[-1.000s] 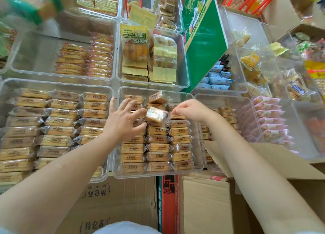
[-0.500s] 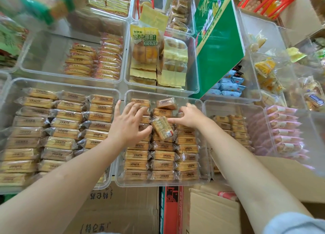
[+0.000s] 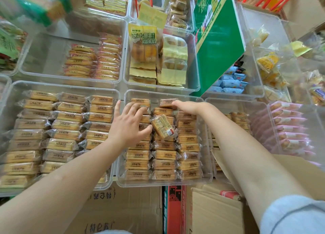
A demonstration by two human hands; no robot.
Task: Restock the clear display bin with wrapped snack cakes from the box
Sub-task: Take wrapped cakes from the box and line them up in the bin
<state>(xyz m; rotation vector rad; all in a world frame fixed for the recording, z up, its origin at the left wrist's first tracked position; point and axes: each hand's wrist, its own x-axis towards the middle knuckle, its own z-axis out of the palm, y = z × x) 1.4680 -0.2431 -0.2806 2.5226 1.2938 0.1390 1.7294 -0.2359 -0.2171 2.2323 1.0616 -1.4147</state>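
Nearest the camera, an opened cardboard box [image 3: 216, 211] sat below the front edge of the clear display bin [image 3: 165, 182], both forearms reaching over it into the bin. The bin already held 3 columns of wrapped snack cakes lying flat, long axes running left to right. On top of the middle column 1 loose snack cake [image 3: 162, 126] lay askew, its long axis slanting from upper left to lower right and its barcode end toward the camera, not yet squared with the rows. It sat just right of the left hand [image 3: 129, 124], which was the nearer hand: fingers spread and relaxed, grasping nothing, the thumb tip touching the wrapper's left edge. Farther back, the right hand [image 3: 189, 107] reached palm down to the bin's rear, its fingertips on a back-row cake [image 3: 166, 102]; whether they pinched it could not be told. Straightening the cake probably meant turning it level.
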